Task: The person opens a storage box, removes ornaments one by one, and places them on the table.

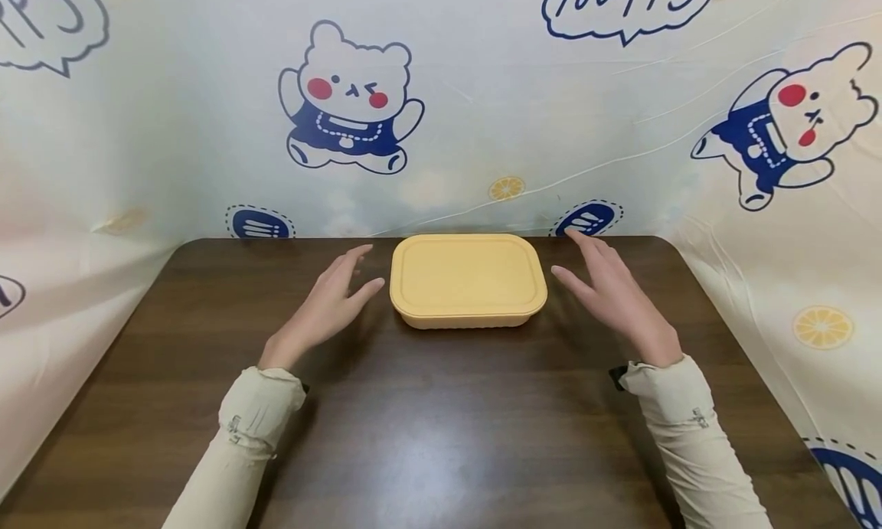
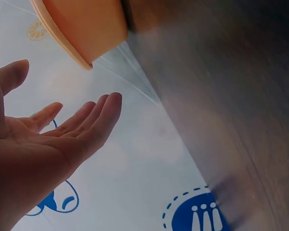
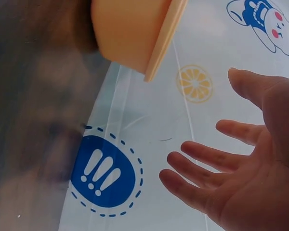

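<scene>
A yellow rectangular container [image 1: 468,276] with rounded corners and a flat lid sits near the far edge of the table. To its left, my left hand [image 1: 329,303] is held with fingers extended and the thumb toward the container, a gap between them. My right hand [image 1: 615,295] mirrors it on the other side, also apart from the container. In the left wrist view, the container's side wall [image 2: 94,29] and lid rim appear beyond the spread fingers. The right wrist view shows the opposite end of the container [image 3: 130,33], with that palm holding nothing.
The dark wood-grain table [image 1: 427,429] extends from the container toward me. Behind it and along both sides hangs a pale sheet [image 1: 468,115] printed with cartoon bears, orange slices and lettering. Light-coloured sleeves [image 1: 258,414] cover both forearms.
</scene>
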### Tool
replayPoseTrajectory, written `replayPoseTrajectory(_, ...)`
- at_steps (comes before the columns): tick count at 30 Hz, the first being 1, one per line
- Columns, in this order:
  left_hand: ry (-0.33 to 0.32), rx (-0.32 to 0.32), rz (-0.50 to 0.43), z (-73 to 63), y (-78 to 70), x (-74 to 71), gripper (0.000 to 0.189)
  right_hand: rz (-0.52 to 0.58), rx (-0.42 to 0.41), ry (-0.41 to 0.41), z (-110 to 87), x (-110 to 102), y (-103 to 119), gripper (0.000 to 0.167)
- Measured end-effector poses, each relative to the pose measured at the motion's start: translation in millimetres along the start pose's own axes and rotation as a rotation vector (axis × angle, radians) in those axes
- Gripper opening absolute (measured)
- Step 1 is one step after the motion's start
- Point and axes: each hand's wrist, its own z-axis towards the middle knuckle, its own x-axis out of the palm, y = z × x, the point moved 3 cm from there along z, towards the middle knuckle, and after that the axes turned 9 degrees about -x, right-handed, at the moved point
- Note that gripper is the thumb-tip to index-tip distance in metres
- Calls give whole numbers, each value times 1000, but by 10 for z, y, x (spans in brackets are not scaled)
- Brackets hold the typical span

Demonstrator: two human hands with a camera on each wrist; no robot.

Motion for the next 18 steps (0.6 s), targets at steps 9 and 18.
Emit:
replayPoseTrajectory(9,23,-5,-69,51,27,97,64,37,22,47,68,138,-22,69)
replayPoseTrajectory(18,123,-86,-315,92,83,178,56,85,28,83,32,280,-121,67)
